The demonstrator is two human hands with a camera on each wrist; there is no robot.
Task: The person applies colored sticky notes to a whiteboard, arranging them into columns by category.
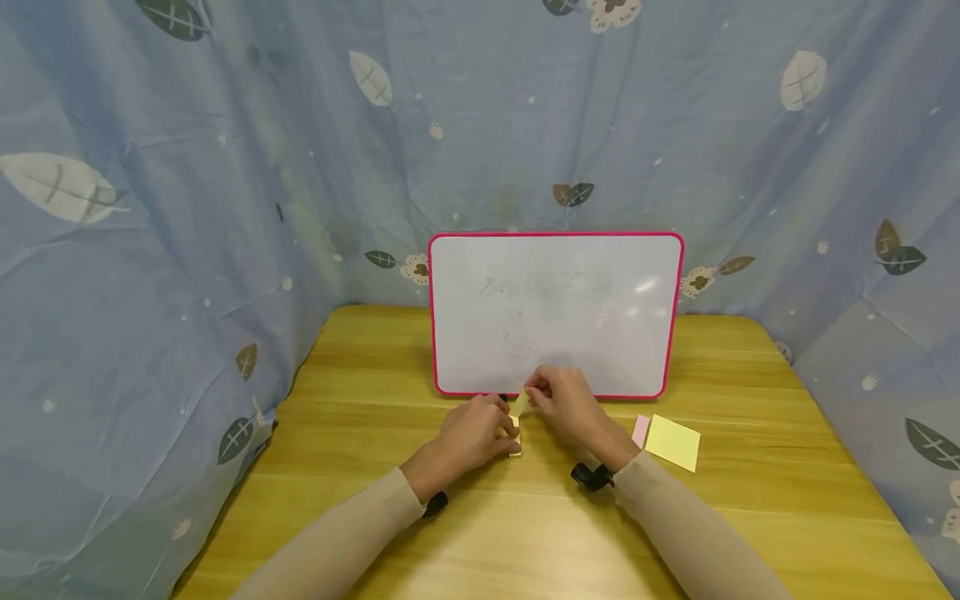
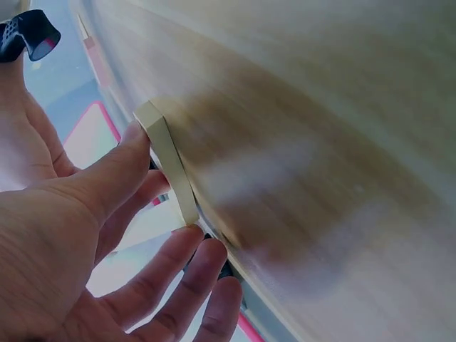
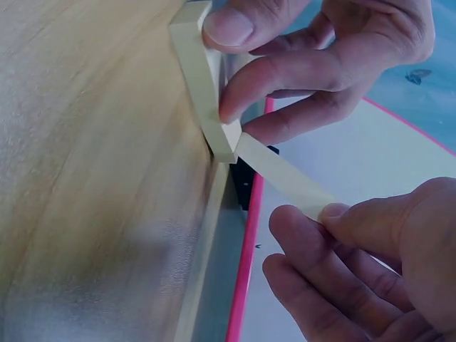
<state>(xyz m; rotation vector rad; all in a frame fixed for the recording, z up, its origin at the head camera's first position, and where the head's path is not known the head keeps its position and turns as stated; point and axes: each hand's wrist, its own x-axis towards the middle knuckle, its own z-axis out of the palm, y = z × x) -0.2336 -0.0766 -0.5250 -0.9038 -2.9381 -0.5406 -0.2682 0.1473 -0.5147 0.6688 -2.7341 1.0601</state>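
Note:
A narrow pad of pale yellow sticky notes (image 2: 169, 160) rests on the table in front of the whiteboard. My left hand (image 1: 472, 432) grips it, thumb at one end and fingertips on its top and far end, as the right wrist view shows. One yellow paper strip (image 3: 281, 176) is lifted from the pad's far end. Its free end is pinched between the thumb and index finger of my right hand (image 1: 572, 406); the other end still meets the pad.
A whiteboard (image 1: 555, 308) with a pink frame stands upright behind the hands. To the right of my right wrist lie a square yellow sticky-note pad (image 1: 673, 442) and a pink strip pad (image 1: 641, 429), partly behind the sleeve. Patterned blue curtain (image 1: 480, 150) surrounds the wooden table (image 1: 360, 367).

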